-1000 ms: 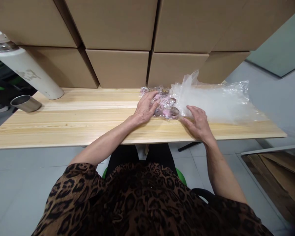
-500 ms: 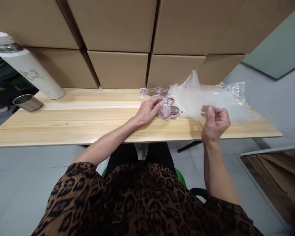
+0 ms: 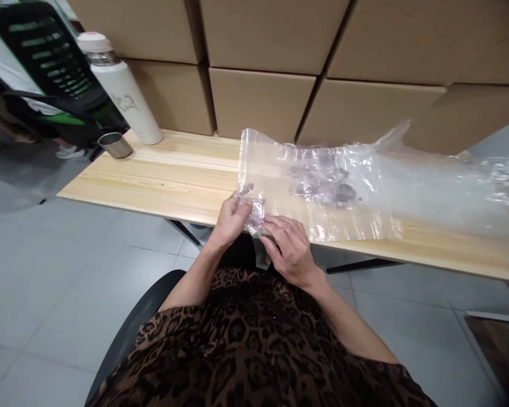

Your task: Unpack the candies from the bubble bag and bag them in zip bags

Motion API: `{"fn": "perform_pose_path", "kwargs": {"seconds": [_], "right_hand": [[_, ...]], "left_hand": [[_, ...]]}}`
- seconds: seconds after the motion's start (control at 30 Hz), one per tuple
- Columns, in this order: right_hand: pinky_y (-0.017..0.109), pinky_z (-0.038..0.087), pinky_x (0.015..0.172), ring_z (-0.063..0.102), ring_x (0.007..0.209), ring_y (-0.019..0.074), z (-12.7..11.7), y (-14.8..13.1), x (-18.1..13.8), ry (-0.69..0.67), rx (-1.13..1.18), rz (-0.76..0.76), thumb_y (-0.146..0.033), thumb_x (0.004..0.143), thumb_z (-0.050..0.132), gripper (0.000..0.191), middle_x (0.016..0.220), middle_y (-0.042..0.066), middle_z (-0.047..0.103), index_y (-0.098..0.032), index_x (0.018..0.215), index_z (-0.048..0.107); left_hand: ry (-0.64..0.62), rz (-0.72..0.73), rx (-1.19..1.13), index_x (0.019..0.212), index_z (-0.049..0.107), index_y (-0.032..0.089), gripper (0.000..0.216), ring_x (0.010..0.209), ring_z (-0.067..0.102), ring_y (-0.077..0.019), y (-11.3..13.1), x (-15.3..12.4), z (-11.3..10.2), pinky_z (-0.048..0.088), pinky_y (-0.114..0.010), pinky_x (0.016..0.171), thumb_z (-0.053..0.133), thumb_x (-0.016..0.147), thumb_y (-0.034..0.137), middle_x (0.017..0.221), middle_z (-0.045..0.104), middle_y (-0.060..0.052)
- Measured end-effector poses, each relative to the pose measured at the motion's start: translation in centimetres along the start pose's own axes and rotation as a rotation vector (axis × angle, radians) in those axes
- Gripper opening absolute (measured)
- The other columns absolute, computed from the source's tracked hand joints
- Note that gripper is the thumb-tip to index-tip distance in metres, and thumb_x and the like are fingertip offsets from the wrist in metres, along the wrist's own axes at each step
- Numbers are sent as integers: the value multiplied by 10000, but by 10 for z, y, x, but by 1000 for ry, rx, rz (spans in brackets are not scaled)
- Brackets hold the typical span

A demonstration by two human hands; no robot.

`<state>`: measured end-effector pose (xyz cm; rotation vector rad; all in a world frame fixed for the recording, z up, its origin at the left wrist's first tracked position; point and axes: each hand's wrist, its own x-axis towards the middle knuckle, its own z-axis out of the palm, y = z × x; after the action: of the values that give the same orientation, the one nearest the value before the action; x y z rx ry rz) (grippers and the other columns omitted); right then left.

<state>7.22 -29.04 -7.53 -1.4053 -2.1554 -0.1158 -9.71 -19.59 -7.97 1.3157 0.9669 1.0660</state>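
Observation:
A large clear plastic bag lies spread across the table and over several small wrapped items, whose pink and dark brown shapes show blurred through the film. My left hand pinches the bag's near left corner, thumb on top. Close to that thumb is a small pinkish see-through packet; whether it lies inside or on the bag I cannot tell. My right hand is at the bag's near edge, fingers bent together with the edge between thumb and fingers.
Cardboard boxes are stacked along the back of the wooden table. On the left stand a white bottle and a metal cup. More cloudy plastic bags lie to the right. A chair and a person are beyond the left end.
The view has turned left. A clear bag now covers the wrapped items. Both hands have come together at its near left corner; the right hand has moved in from the right.

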Motion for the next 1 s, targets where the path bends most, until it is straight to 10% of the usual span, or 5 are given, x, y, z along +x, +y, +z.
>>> {"fn": "perform_pose_path", "kwargs": {"seconds": [0.17,0.43,0.67,0.83,1.0], "right_hand": [[600,579,1075,688,1301,369,-1,12,-7,133,72,-90,-368,1043,658,494,1370,146,732,-287,1525,588],[590,517,1145,650,1339,354,-5,47,-9,132,71,-30,-325,1057,614,467,1405,137,706,-299,1522,574],[683,402,1220,495,1505,398,-16,114,20,-88,-159,96,-390,1088,477,378,1444,147,687,-219,1328,714],[627,436,1230,559,1449,372,-37,145,1,84,-124,149,-437,1058,531,398,1434,158,689,-231,1357,694],[649,417,1244,550,1458,379,-44,153,-4,65,-68,198,-533,1060,518,484,1472,167,659,-244,1427,644]], "left_hand": [[229,2,83,1453,554,180,630,533,667,-147,17,-13,-71,599,-299,554,700,871,369,682,692,36],[644,64,263,1297,609,233,447,477,574,-112,17,-46,-147,552,-262,513,688,861,295,623,595,89],[432,80,525,1368,607,212,489,639,688,-181,15,-10,-135,625,-352,669,649,918,397,808,722,-10],[592,328,926,1564,504,217,685,1448,583,-377,38,-9,-113,441,-603,1239,636,973,536,1511,634,-181],[125,377,1026,1601,501,312,709,1611,413,-379,32,-22,-60,302,-644,1317,428,1036,736,1712,482,-121]]}}
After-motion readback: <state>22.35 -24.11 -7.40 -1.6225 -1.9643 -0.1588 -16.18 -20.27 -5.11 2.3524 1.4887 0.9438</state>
